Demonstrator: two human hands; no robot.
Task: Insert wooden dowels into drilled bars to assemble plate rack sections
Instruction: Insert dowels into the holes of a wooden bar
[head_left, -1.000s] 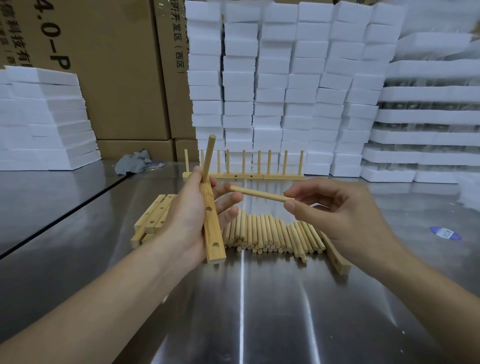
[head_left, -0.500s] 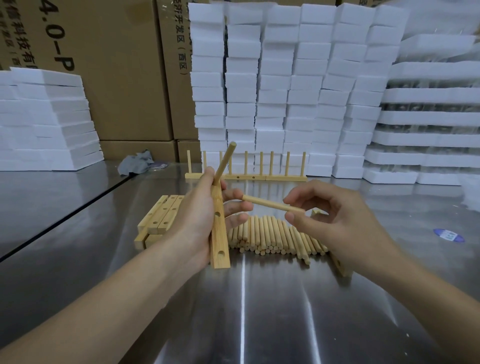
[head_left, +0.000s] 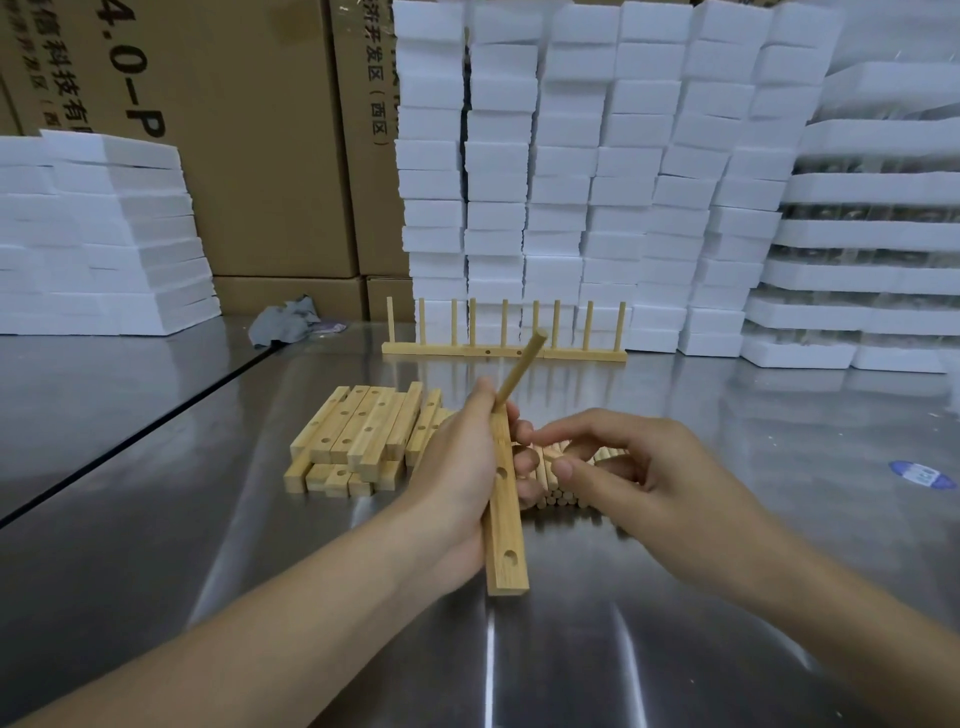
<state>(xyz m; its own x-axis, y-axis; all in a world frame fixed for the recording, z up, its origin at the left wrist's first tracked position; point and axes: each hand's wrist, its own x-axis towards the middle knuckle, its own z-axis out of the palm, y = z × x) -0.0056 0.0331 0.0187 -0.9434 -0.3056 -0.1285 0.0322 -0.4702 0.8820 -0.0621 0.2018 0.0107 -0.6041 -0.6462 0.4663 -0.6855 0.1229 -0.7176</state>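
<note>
My left hand (head_left: 462, 467) grips a drilled wooden bar (head_left: 505, 535) held on end above the steel table (head_left: 208, 545). One dowel (head_left: 520, 366) sticks out of the bar's far end, leaning right. My right hand (head_left: 639, 478) pinches a second dowel (head_left: 545, 453) at the bar's right side, near a hole; only a short piece shows between the fingers. Behind both hands lies a row of loose dowels (head_left: 561, 499), partly hidden. A stack of drilled bars (head_left: 358, 441) lies to the left.
Finished rack sections (head_left: 504, 338) stand upright farther back. White foam blocks (head_left: 597, 171) are stacked behind and at left (head_left: 98, 234), with cardboard boxes (head_left: 249, 130) beyond. A grey rag (head_left: 285, 319) lies at the table's back. A blue sticker (head_left: 922, 474) sits at right.
My right hand has moved left and brought the second dowel up to the bar's side. The bar has tilted, so the inserted dowel leans further right.
</note>
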